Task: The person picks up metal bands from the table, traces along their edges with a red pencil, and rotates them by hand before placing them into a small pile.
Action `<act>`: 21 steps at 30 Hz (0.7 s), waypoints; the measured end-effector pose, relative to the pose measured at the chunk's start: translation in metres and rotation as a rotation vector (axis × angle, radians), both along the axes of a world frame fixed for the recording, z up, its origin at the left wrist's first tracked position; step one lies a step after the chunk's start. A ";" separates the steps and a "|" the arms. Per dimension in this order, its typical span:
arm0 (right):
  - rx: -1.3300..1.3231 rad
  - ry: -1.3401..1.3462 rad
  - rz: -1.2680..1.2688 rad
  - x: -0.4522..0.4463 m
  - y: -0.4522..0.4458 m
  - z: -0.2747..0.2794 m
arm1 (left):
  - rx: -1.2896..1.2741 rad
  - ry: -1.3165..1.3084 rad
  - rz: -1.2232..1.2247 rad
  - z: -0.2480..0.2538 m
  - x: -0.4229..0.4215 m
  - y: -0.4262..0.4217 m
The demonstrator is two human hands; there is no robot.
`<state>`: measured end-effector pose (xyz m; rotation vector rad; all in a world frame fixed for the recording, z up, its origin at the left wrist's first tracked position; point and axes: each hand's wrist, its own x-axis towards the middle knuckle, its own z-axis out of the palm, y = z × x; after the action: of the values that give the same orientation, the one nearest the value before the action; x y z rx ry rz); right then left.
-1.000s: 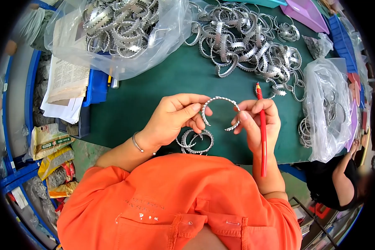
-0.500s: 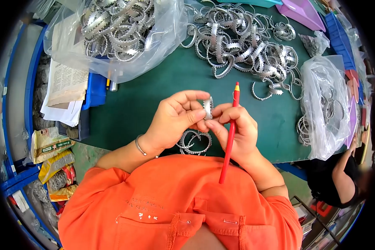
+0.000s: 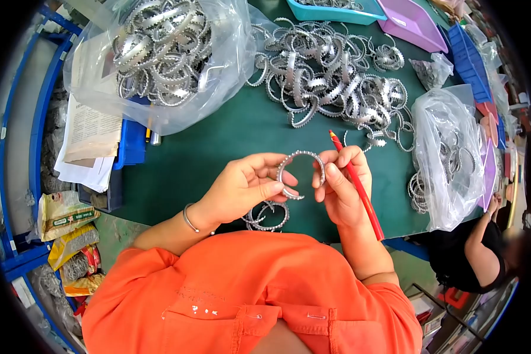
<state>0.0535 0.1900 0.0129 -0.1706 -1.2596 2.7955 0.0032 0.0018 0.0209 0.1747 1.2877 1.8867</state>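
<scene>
My left hand pinches the left side of a silver open cuff bangle with a beaded or toothed edge. The bangle faces me as a ring, its gap at the lower right. Fingers of my right hand close on the bangle's right end. A red pencil is also tucked in that hand, slanting down to the right with its tip up. Just below my left fingers, a few more bangles lie at the table's near edge, partly hidden by the hand.
A big heap of similar bangles covers the far part of the green table. A clear bag of bangles stands at upper left, another plastic bag at right. Turquoise and purple trays sit behind. Another person's arm shows at lower right.
The bangle has turned from edge-on to a full ring facing me, and my hands have moved slightly apart and lower in view. The pencil now slants the other way.
</scene>
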 end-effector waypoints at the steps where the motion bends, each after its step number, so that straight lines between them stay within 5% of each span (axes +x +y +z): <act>1: -0.007 -0.019 -0.005 0.001 0.001 -0.001 | 0.012 0.026 0.010 -0.001 0.003 0.000; 8: 0.232 -0.153 -0.074 0.004 0.001 -0.001 | -0.014 0.040 0.041 0.001 0.002 -0.003; 21: 0.210 -0.171 -0.026 0.001 0.006 0.004 | 0.041 -0.077 0.096 0.000 0.000 -0.004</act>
<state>0.0543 0.1955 0.0167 -0.4173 -1.5651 2.6511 0.0028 -0.0022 0.0213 0.0615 1.2246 1.9827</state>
